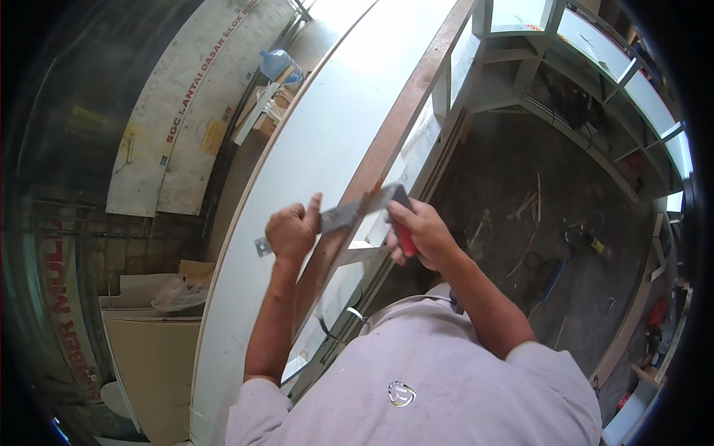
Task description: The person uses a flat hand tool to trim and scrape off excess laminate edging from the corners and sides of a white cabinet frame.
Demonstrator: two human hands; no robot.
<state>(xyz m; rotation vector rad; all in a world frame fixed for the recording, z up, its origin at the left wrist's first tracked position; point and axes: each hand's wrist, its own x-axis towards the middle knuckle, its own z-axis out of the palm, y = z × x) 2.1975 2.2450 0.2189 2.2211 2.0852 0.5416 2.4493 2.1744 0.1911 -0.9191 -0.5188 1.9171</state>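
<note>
A long grey flat metal tool point(341, 218) with a red handle point(404, 239) lies slantwise over a brown wooden strip point(362, 178). Its exact kind I cannot make out. My left hand point(292, 229) is closed around its left part, thumb raised, and a short end with holes sticks out beyond the fist. My right hand point(421, 232) grips the red handle at the other end, below a grey bent part. Whether the tool touches the wood cannot be seen. Beside the strip, on the left, runs a long white panel point(301, 149).
Framed compartments point(513, 56) curve around the far right. Loose scraps and a blue tool point(552, 280) lie on the dark floor point(476, 171). At left are a clear blue bottle point(280, 65), a leaning white board point(182, 111), and stacked sheets with a plastic bag point(178, 295).
</note>
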